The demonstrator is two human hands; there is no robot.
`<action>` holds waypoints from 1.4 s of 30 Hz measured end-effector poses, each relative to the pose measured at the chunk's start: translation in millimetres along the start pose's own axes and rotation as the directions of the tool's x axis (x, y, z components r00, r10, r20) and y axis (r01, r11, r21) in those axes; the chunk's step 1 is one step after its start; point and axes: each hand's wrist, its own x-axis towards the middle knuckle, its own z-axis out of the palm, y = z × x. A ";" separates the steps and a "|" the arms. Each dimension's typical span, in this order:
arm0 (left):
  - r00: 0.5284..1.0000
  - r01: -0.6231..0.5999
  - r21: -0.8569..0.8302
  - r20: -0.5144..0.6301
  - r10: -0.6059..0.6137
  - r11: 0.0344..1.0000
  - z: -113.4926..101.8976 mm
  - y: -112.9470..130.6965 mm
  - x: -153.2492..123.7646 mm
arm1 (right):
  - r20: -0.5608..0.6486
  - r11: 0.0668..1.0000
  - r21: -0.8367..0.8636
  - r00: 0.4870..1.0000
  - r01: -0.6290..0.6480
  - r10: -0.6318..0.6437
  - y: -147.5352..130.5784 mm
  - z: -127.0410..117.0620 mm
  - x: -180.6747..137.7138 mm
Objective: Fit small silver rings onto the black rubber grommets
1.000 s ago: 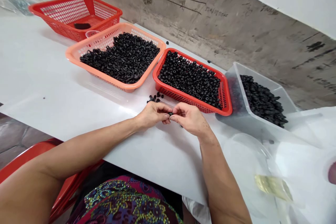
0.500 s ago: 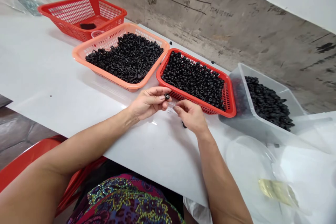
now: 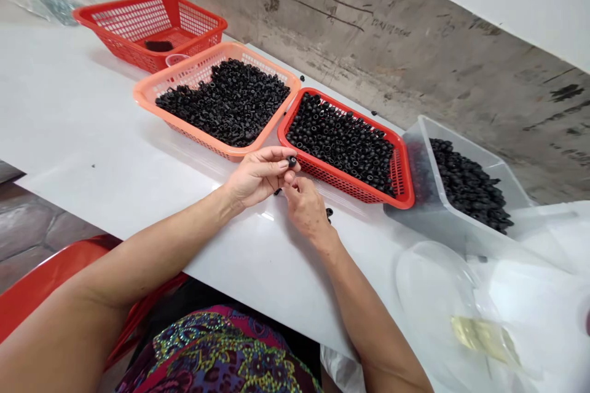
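My left hand (image 3: 258, 177) pinches a small black ring-shaped bead (image 3: 292, 161) between its fingertips, just in front of a red basket. My right hand (image 3: 305, 207) sits right below, its curled fingers reaching up to my left fingers; whatever they touch is hidden. Loose black beads (image 3: 329, 214) lie on the white table (image 3: 115, 153) beside my right hand. Another black bead (image 3: 277, 191) lies under my left hand. The red basket (image 3: 350, 187) is full of black beads, and its front rim is just beyond my hands.
A peach basket (image 3: 184, 70) of black pieces stands left of the red one. Behind it is a red basket (image 3: 138, 24) holding few dark pieces. A clear plastic tub (image 3: 417, 163) of black beads stands at right, with clear plastic sheeting (image 3: 433, 295) in front.
My right hand has moved left and closer to my left hand. The bead stays in my left fingertips. A loose bead now shows beside my right hand.
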 end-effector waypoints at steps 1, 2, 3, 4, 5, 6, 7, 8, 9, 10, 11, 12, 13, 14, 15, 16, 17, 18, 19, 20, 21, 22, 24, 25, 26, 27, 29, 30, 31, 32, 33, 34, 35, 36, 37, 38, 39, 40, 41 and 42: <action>1.000 0.003 -0.002 0.002 -0.003 1.000 -0.4 -0.2 0.0 | -0.004 1.000 -0.019 1.000 0.013 -0.013 0.1 2.8 0.7; 1.000 0.008 -0.005 0.006 -0.008 1.000 -0.8 -0.5 0.1 | -0.008 0.999 -0.029 1.000 0.023 -0.023 0.3 5.5 1.1; 1.000 0.014 -0.008 0.011 -0.014 1.000 -1.3 -0.8 0.1 | -0.010 0.999 -0.031 1.000 0.028 -0.029 0.4 7.8 1.3; 1.000 0.020 -0.012 0.016 -0.020 1.000 -1.8 -1.3 0.1 | -0.011 0.999 -0.024 1.000 0.029 -0.029 0.5 9.7 1.4; 0.999 0.025 -0.015 0.021 -0.024 1.000 -2.3 -1.8 0.0 | -0.013 1.000 -0.011 1.000 0.025 -0.025 0.6 11.3 1.4; 0.999 0.031 -0.015 0.024 -0.031 0.999 -2.6 -2.5 -0.1 | -0.016 1.000 0.005 1.000 0.019 -0.019 0.7 12.6 1.4; 0.999 0.039 -0.012 0.026 -0.039 0.999 -2.9 -3.3 -0.4 | -0.019 1.000 0.020 1.000 0.014 -0.014 0.9 13.7 1.4; 0.998 0.048 -0.008 0.027 -0.048 0.999 -3.1 -4.2 -0.6 | -0.024 0.999 0.032 1.000 0.013 -0.012 1.1 14.9 1.5; 0.998 0.057 -0.003 0.028 -0.057 0.998 -3.2 -5.1 -0.8 | -0.030 0.999 0.041 0.999 0.015 -0.014 1.4 16.2 1.6; 0.997 0.065 0.002 0.032 -0.065 0.998 -3.2 -5.9 -1.0 | -0.037 0.999 0.050 0.999 0.019 -0.017 1.6 17.4 1.6; 0.997 0.072 0.005 0.039 -0.072 0.997 -3.2 -6.8 -1.1 | -0.048 0.998 0.060 0.999 0.021 -0.018 1.9 18.6 1.7; 0.996 0.077 0.006 0.046 -0.077 0.997 -3.2 -7.5 -1.1 | -0.059 0.997 0.073 0.998 0.021 -0.016 2.0 19.3 1.8; 0.995 0.080 0.005 0.052 -0.080 0.997 -3.2 -8.1 -1.0 | -0.073 0.996 0.092 0.997 0.018 -0.011 2.2 19.3 1.8; 0.995 0.084 0.006 0.054 -0.084 0.996 -3.3 -8.7 -0.8 | -0.087 0.993 0.119 0.996 0.013 -0.003 2.3 18.2 1.7; 0.995 0.089 0.008 0.054 -0.089 0.996 -3.5 -9.2 -0.7 | -0.101 0.987 0.158 0.995 0.006 0.010 2.5 15.9 1.5; 0.994 0.092 0.011 0.050 -0.092 0.996 -3.7 -9.7 -0.5 | -0.115 0.977 0.212 0.993 -0.004 0.029 2.9 12.2 1.3; 0.994 0.095 0.014 0.047 -0.096 0.995 -4.0 -10.3 -0.4 | -0.123 0.959 0.283 0.991 -0.017 0.053 3.5 7.1 1.0; 0.994 0.099 0.019 0.044 -0.099 0.995 -4.1 -11.0 -0.3 | -0.123 0.929 0.368 0.989 -0.034 0.085 4.7 0.8 0.6; 0.994 0.104 0.024 0.042 -0.104 0.994 -4.1 -11.9 -0.4 | -0.115 0.885 0.462 0.986 -0.058 0.125 6.3 -6.4 0.2; 0.993 0.111 0.030 0.042 -0.112 0.993 -4.0 -13.1 -0.5 | -0.096 0.826 0.557 0.981 -0.089 0.170 8.6 -14.3 -0.3; 0.991 0.123 0.037 0.042 -0.125 0.992 -3.6 -14.6 -0.8 | -0.069 0.752 0.647 0.973 -0.126 0.223 11.2 -22.5 -1.1; 0.989 0.141 0.045 0.041 -0.143 0.989 -3.1 -16.3 -1.3 | -0.037 0.666 0.727 0.960 -0.166 0.279 14.2 -30.6 -2.2; 0.981 0.185 0.066 0.037 -0.188 0.980 -1.6 -20.7 -2.7 | 0.030 0.475 0.850 0.920 -0.230 0.391 19.9 -45.5 -5.7; 0.977 0.210 0.080 0.033 -0.213 0.975 -0.8 -23.2 -3.6 | 0.064 0.378 0.892 0.898 -0.247 0.435 22.1 -51.8 -8.3; 0.971 0.233 0.097 0.028 -0.236 0.968 0.1 -25.9 -4.7 | 0.100 0.288 0.922 0.879 -0.257 0.466 23.4 -57.2 -11.4; 0.966 0.252 0.115 0.021 -0.256 0.961 0.9 -28.6 -5.9 | 0.133 0.211 0.941 0.864 -0.264 0.486 23.7 -61.6 -15.2; 0.959 0.281 0.151 0.005 -0.285 0.948 2.4 -34.0 -8.3 | 0.191 0.113 0.953 0.847 -0.281 0.496 21.2 -66.8 -24.6; 0.955 0.292 0.165 0.000 -0.296 0.942 2.9 -36.5 -9.5 | 0.211 0.092 0.951 0.839 -0.294 0.501 18.7 -67.6 -29.9; 0.952 0.301 0.177 -0.002 -0.306 0.937 3.4 -38.8 -10.5 | 0.224 0.084 0.948 0.830 -0.308 0.510 15.8 -67.3 -35.5; 0.950 0.308 0.188 -0.001 -0.314 0.933 3.7 -40.9 -11.4 | 0.229 0.080 0.945 0.819 -0.316 0.526 12.7 -66.0 -41.0; 0.947 0.314 0.198 0.003 -0.321 0.929 3.8 -42.8 -12.1 | 0.228 0.076 0.945 0.807 -0.318 0.545 9.7 -63.8 -46.2; 0.945 0.317 0.208 0.007 -0.326 0.925 3.9 -44.5 -12.6 | 0.225 0.066 0.947 0.795 -0.315 0.564 7.1 -61.1 -50.9; 0.945 0.317 0.221 0.010 -0.327 0.922 4.0 -46.0 -13.0 | 0.221 0.053 0.950 0.783 -0.307 0.581 4.9 -58.1 -54.8; 0.946 0.313 0.235 0.009 -0.324 0.920 4.1 -47.2 -13.2 | 0.218 0.039 0.954 0.775 -0.298 0.593 3.4 -55.0 -57.8; 0.948 0.306 0.253 0.006 -0.318 0.918 4.3 -48.2 -13.3 | 0.214 0.033 0.956 0.772 -0.291 0.599 2.3 -52.2 -60.0; 0.950 0.299 0.274 0.000 -0.311 0.914 4.6 -49.0 -13.4 | 0.208 0.040 0.956 0.771 -0.290 0.602 1.5 -49.8 -61.5; 0.953 0.292 0.298 -0.006 -0.304 0.909 5.0 -49.5 -13.5 | 0.200 0.059 0.954 0.770 -0.294 0.606 0.9 -48.0 -62.4; 0.955 0.286 0.321 -0.013 -0.297 0.903 5.6 -49.9 -13.6 | 0.189 0.086 0.950 0.769 -0.301 0.610 0.5 -46.7 -63.0; 0.957 0.279 0.340 -0.018 -0.290 0.898 6.4 -50.1 -13.7 | 0.177 0.117 0.943 0.767 -0.311 0.616 0.0 -46.0 -63.5; 0.959 0.273 0.356 -0.022 -0.284 0.894 7.2 -50.3 -13.9 | 0.168 0.146 0.935 0.764 -0.324 0.623 -0.6 -45.7 -63.9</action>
